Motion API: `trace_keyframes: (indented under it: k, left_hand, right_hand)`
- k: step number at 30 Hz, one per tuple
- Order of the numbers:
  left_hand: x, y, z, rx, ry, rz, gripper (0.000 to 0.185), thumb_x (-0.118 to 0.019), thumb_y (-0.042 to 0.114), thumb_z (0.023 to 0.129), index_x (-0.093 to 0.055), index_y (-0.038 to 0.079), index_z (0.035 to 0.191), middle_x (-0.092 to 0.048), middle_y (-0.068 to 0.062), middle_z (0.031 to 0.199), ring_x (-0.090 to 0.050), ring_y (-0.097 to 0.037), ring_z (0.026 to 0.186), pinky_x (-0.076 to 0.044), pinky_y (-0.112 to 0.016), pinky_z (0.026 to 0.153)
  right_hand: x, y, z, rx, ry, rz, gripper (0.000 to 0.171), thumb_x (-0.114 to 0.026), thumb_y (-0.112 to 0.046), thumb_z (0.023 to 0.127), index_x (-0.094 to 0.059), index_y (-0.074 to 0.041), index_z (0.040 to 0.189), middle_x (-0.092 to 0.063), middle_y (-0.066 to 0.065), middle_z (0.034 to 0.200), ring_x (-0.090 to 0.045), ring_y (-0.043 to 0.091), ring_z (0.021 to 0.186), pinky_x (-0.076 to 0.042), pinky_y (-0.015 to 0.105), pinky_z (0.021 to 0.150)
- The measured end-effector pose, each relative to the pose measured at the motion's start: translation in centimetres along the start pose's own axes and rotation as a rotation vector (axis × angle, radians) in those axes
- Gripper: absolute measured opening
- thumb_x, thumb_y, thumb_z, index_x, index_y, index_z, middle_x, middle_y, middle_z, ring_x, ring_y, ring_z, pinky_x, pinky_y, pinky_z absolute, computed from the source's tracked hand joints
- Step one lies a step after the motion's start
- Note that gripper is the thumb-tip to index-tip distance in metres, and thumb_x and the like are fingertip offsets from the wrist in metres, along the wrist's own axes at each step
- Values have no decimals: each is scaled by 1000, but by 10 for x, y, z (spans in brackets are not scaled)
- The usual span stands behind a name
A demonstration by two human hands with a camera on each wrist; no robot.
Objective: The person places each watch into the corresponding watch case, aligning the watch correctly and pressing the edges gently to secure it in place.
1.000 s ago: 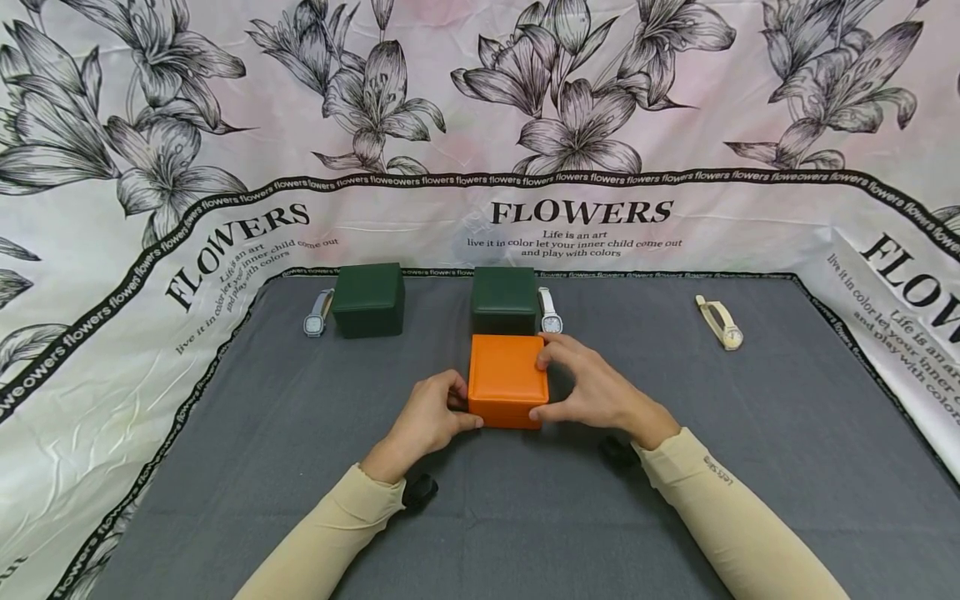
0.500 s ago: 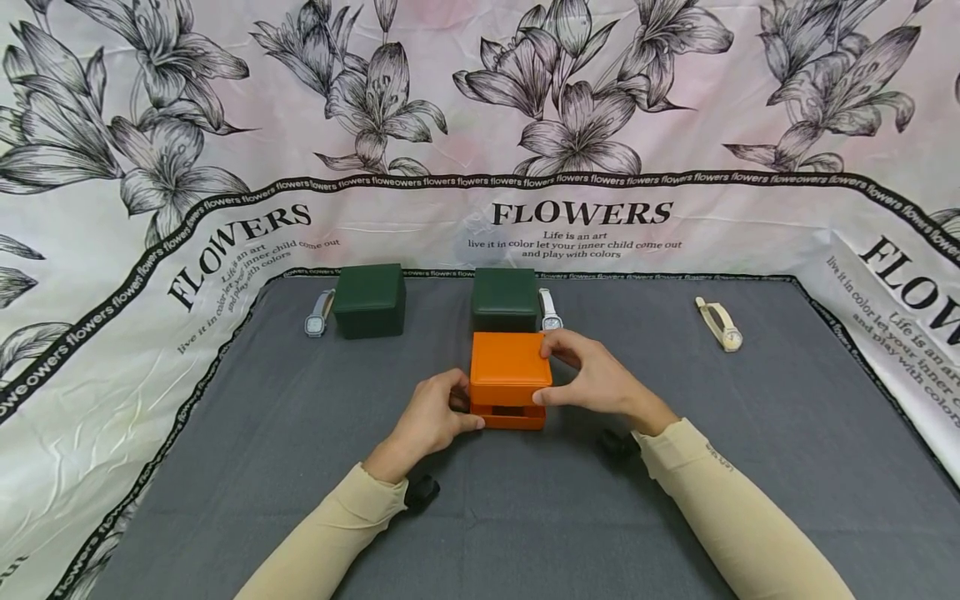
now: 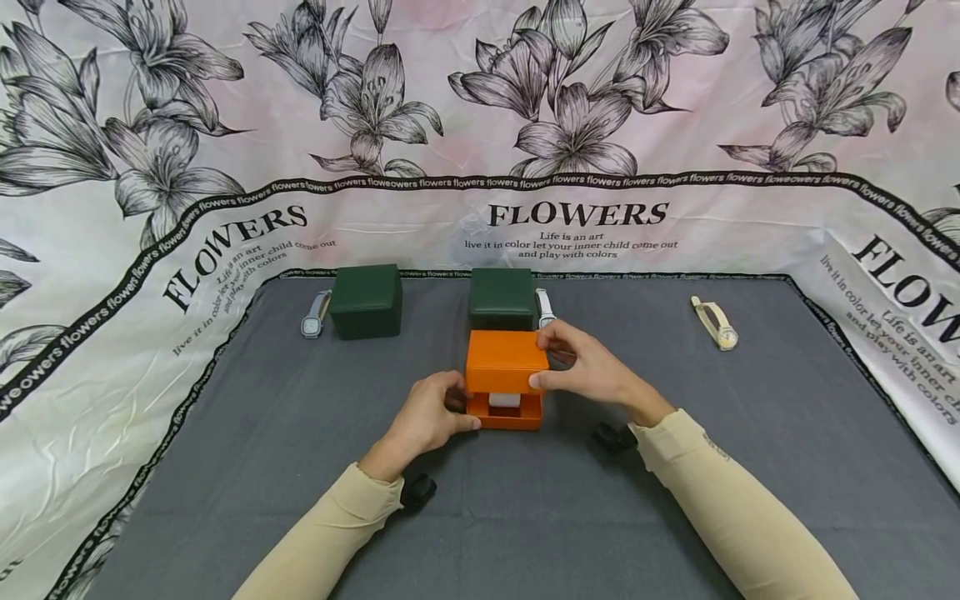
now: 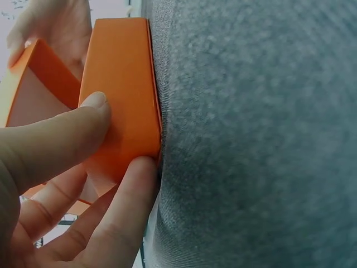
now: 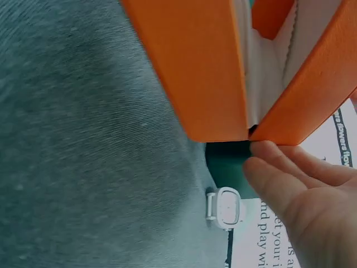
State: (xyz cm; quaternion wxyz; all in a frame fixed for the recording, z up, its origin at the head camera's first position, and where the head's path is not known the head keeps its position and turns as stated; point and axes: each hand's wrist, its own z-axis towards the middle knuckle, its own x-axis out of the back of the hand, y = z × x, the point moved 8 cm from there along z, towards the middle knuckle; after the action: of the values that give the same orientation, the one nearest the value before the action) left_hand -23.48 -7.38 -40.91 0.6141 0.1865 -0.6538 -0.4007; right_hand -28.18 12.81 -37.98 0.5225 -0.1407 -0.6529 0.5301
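An orange hinged box sits mid-table; its lid is raised off the base, and a white cushion shows in the gap. My left hand grips the base's left side, thumb and fingers on the orange wall. My right hand pinches the lid's right edge and holds it up. In the right wrist view the lid and base gape, with white lining between them.
Two dark green boxes stand at the back of the grey cloth. A grey watch lies left of the first, a white watch right of the second, a cream watch far right. Flower-print fabric surrounds the table.
The right hand has lifted the orange lid from shut to well open, baring the white cushion. The left hand has stayed on the base.
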Motion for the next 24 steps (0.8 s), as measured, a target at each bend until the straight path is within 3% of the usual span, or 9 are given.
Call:
trace_keyframes:
  k: [8,17,21,24]
  left_hand:
    - [0,1,2,4,-11,-15,30,-86,10,70,-64,12,91,-62,-2,94,-64,-14,81,-53,-26,68]
    - [-1,1,3,9,-20,-9,30,-86,10,70,-65,13,91,-63,0,93,-64,-15,81,-53,-25,67]
    - [0,-1,5,20,-14,-8,31,-87,10,69,-65,14,90,-62,0,92,-64,-15,81,-53,-25,67]
    - [0,-1,6,27,-18,-10,30,-86,9,69,-65,14,90,-62,0,93,-64,-16,82,-53,-25,67]
  right_hand:
    - [5,-4,10,15,-11,96,37,-71,-21,87,-45,-8,110,-48,11,106,-55,27,101,-43,42,93]
    - [8,0,16,-41,-37,44,37,-63,-30,93,-46,-15,122,-49,10,125,-54,28,109,-44,44,90]
    - [8,-1,19,-54,-47,69,35,-61,-30,94,-46,-13,120,-54,13,116,-56,29,98,-44,44,86]
    - [9,-2,20,-68,-38,69,34,-60,-31,94,-47,-13,120,-54,12,117,-56,28,99,-44,43,86]
